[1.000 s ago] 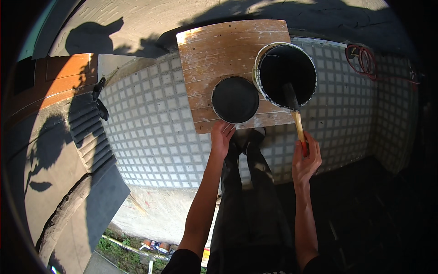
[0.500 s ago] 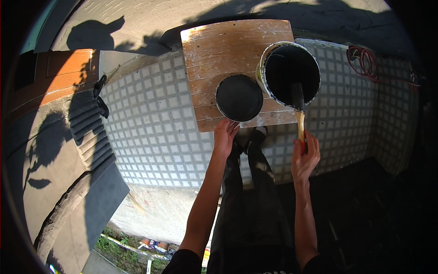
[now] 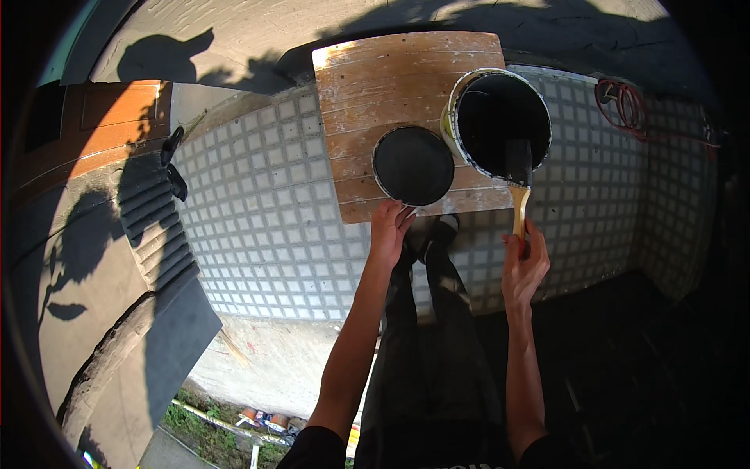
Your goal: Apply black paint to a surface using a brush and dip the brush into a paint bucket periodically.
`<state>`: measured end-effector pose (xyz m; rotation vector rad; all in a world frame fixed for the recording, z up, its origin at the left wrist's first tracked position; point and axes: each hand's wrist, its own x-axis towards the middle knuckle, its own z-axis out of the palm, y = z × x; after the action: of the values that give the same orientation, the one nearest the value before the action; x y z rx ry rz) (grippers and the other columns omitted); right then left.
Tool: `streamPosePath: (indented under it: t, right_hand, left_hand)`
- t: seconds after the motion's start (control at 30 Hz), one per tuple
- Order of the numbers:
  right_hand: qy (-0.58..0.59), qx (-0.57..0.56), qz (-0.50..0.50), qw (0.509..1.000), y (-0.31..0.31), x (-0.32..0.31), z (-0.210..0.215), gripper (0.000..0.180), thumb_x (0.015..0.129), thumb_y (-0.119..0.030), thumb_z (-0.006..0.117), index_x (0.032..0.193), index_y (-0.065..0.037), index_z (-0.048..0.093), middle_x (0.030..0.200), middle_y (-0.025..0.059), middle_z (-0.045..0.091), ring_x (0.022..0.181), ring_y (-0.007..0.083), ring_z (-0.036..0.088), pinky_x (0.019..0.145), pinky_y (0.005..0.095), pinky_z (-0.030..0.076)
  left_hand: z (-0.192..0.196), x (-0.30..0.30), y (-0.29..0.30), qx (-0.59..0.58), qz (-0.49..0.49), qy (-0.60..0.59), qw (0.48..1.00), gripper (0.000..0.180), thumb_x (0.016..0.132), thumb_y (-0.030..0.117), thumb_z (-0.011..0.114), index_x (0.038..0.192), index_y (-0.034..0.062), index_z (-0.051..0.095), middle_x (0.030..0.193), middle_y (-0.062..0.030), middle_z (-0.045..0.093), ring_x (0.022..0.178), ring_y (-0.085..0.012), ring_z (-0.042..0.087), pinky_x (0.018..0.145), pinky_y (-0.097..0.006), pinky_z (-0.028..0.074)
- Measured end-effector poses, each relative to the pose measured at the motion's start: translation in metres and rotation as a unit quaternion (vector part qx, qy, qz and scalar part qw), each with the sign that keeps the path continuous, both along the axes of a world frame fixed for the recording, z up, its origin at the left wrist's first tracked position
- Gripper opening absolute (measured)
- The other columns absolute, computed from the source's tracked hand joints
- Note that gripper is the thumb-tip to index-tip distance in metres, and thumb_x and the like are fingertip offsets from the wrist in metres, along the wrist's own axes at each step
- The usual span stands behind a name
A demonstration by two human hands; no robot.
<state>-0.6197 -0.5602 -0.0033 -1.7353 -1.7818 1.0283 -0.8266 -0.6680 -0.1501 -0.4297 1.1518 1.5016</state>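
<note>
My right hand [image 3: 525, 266] grips a wide flat paintbrush [image 3: 521, 201] by its pale wooden handle. The brush's dark bristle end lies over the near rim and inside a large round paint bucket [image 3: 451, 125], whose inside looks black. To the left of the bucket stands a smaller round paint can [image 3: 413, 165] with a dark, flat-looking top; I cannot tell whether this is paint or a lid. Fingers of my left hand [image 3: 388, 228] are closed against its near edge, partly hidden beneath the rim.
Bucket and can rest on a worn wooden tabletop [image 3: 391, 86] with pale paint marks. Around it lies a checkered tile floor [image 3: 266, 203]. A coiled red hose [image 3: 623, 108] sits at the far right, dark sandals [image 3: 176, 184] at the left beside ridged steps [image 3: 148, 223].
The paintbrush has turned so that its broad face shows more, and its bristles sit slightly further right at the bucket's rim. My left hand stays at the smaller can.
</note>
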Motion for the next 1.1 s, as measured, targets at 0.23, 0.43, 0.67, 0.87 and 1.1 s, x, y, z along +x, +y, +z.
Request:
streamPosePath:
  t: [0.23, 0.43, 0.67, 0.87, 1.1]
  right_hand:
    - [-0.007, -0.020, -0.016, 1.000, 0.000, 0.003, -0.005, 0.038, 0.093, 0.000, 0.055, 0.131, 0.007, 0.058, 0.101, 0.0175, 0.070, 0.082, 0.0212, 0.074, 0.069, 0.0312, 0.058]
    - [0.089, -0.110, -0.091, 0.986, 0.014, -0.012, 0.009, 0.039, 0.089, -0.003, 0.049, 0.126, 0.007, 0.058, 0.096, 0.0133, 0.070, 0.066, 0.0144, 0.065, 0.054, 0.0276, 0.051]
    - [0.160, -0.150, -0.135, 0.966, 0.021, -0.005, 0.020, 0.041, 0.086, -0.010, 0.047, 0.122, 0.005, 0.059, 0.079, 0.0022, 0.056, 0.055, 0.0052, 0.036, 0.047, 0.0238, 0.028]
    - [0.057, -0.065, 0.012, 0.996, -0.007, -0.013, 0.047, 0.042, 0.097, -0.021, 0.051, 0.129, 0.005, 0.059, 0.079, 0.0042, 0.053, 0.062, 0.0086, 0.039, 0.054, 0.0275, 0.031]
    - [-0.022, -0.097, 0.134, 0.986, -0.030, -0.049, 0.028, 0.038, 0.097, -0.003, 0.053, 0.135, 0.002, 0.059, 0.088, 0.0167, 0.061, 0.065, 0.0214, 0.058, 0.060, 0.0381, 0.047]
  left_hand:
    - [0.008, 0.005, 0.005, 0.005, 0.011, -0.016, 1.000, 0.015, 0.102, 0.017, 0.061, 0.113, 0.0068, 0.058, 0.111, -0.0057, 0.065, 0.113, -0.0243, 0.064, 0.104, -0.041, 0.049]
    - [0.013, 0.008, 0.006, 0.013, 0.017, -0.021, 1.000, 0.018, 0.102, 0.018, 0.060, 0.117, 0.0056, 0.059, 0.118, -0.0079, 0.066, 0.113, -0.0247, 0.064, 0.106, -0.041, 0.048]
    - [0.018, 0.011, 0.004, 0.031, 0.035, -0.046, 0.998, 0.022, 0.103, 0.022, 0.058, 0.119, 0.0059, 0.057, 0.121, -0.0096, 0.065, 0.118, -0.0262, 0.062, 0.110, -0.043, 0.045]
    - [0.025, 0.011, 0.003, 0.061, 0.048, -0.065, 0.995, 0.027, 0.104, 0.023, 0.054, 0.126, 0.0063, 0.053, 0.134, -0.0158, 0.058, 0.128, -0.0320, 0.055, 0.117, -0.046, 0.040]
    - [0.029, 0.011, 0.003, 0.055, 0.066, -0.092, 0.992, 0.029, 0.103, 0.024, 0.054, 0.126, 0.0064, 0.054, 0.133, -0.0165, 0.058, 0.129, -0.0333, 0.054, 0.116, -0.047, 0.039]
